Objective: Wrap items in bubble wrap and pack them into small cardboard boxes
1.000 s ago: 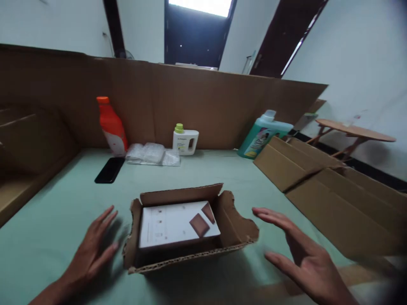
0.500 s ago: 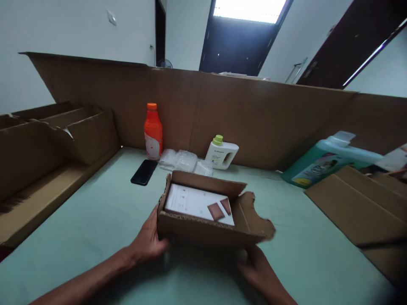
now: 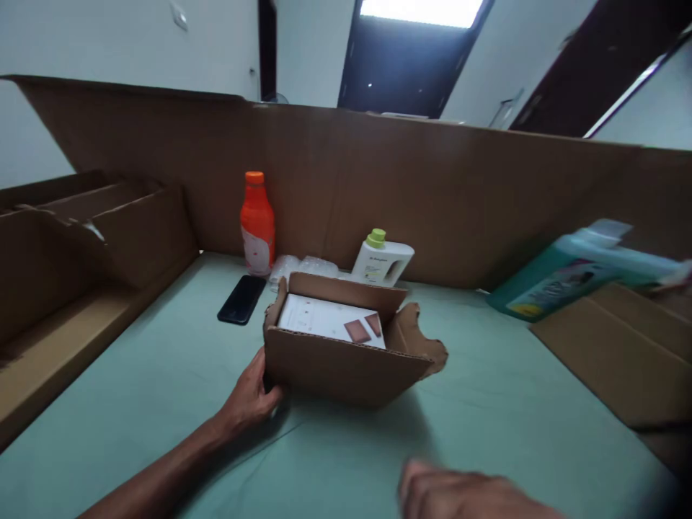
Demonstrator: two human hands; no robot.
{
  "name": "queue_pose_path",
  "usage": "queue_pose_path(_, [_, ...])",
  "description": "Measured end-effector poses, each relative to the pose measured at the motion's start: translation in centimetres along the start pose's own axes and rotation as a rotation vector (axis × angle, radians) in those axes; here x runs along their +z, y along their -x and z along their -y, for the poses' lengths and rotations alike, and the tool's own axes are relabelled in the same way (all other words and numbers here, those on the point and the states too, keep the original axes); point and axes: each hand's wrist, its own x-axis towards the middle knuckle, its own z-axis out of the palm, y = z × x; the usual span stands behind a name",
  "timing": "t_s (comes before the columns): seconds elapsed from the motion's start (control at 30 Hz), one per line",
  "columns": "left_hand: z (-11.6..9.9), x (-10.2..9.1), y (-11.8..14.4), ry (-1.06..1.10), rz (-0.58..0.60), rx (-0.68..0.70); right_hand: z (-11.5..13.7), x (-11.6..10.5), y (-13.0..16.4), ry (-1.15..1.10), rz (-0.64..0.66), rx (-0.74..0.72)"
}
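A small open cardboard box (image 3: 346, 371) stands a little tilted in the middle of the green cloth. Inside it lies a white carton (image 3: 316, 317) printed with reddish-brown squares. The box's right end flap (image 3: 414, 335) is torn and sticks outward. My left hand (image 3: 251, 396) grips the box's lower left corner, thumb on the near side and fingers partly hidden behind the end. At the bottom edge, apart from the box, my right hand (image 3: 459, 494) is blurred with its fingers bent; whether anything is in it does not show.
Behind the box are a black phone (image 3: 241, 299), a red-orange bottle (image 3: 257, 223), bubble wrap (image 3: 284, 270) and a white bottle with a green cap (image 3: 381, 261). A teal jug (image 3: 562, 274) leans at right beside cardboard (image 3: 621, 353). Cardboard trays (image 3: 102, 288) line the left; a cardboard wall (image 3: 432, 187) closes the back.
My right hand has left the underside of the box and moved down and right, toward the bottom edge. My left hand keeps its hold. The view has shifted slightly.
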Motion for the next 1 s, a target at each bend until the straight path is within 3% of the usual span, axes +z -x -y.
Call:
queue_pose_path(0.1, [0.3, 0.0, -0.1, -0.034, -0.022, 0.003, -3.0, 1.8, -3.7, 0.066, -0.032, 0.053])
queue_pose_path(0.23, [0.9, 0.2, 0.0, -0.058, -0.030, 0.015, -6.0, 5.8, -12.3, 0.236, -0.028, 0.189])
queue_pose_path(0.3, [1.0, 0.2, 0.0, -0.063, -0.031, 0.014, -7.0, 8.2, -15.6, 0.278, 0.006, 0.159])
queue_pose_path(0.4, [1.2, 0.2, 0.1, -0.085, -0.036, -0.003, -7.8, 9.9, -16.6, 0.248, -0.006, 0.121])
queue_pose_path(0.47, [1.4, 0.3, 0.2, -0.093, -0.057, 0.010, -7.8, 8.6, -14.6, 0.209, -0.045, 0.232])
queue_pose_path(0.53, [1.5, 0.4, 0.2, -0.084, -0.079, 0.053, -7.4, 5.1, -11.3, 0.141, -0.024, 0.375])
queue_pose_path(0.6, [1.5, 0.6, 0.2, -0.076, -0.079, 0.081, -7.0, 0.2, -8.1, -0.014, 0.182, 0.316])
queue_pose_path(0.63, [1.5, 0.6, 0.3, -0.074, -0.072, 0.085, -6.9, -2.3, -7.1, -0.028, 0.222, 0.293])
queue_pose_path(0.7, [1.5, 0.7, 0.4, -0.074, -0.039, 0.087, -6.8, -6.2, -7.2, -0.029, 0.248, 0.274])
queue_pose_path(0.77, [1.6, 0.9, 0.6, -0.070, -0.026, 0.081, -7.2, -7.4, -10.3, 0.032, 0.185, 0.294])
queue_pose_path(0.83, [1.8, 1.3, 0.9, -0.062, -0.057, 0.062, -8.2, -5.7, -15.4, 0.057, 0.137, 0.166])
queue_pose_path(0.9, [1.9, 1.9, 1.1, -0.061, -0.120, 0.024, -9.7, -2.1, -21.0, 0.062, 0.125, -0.022])
queue_pose_path(1.0, [2.1, 2.8, 1.3, -0.063, -0.185, 0.020, -11.7, 4.0, -27.8, 0.058, 0.104, -0.126])
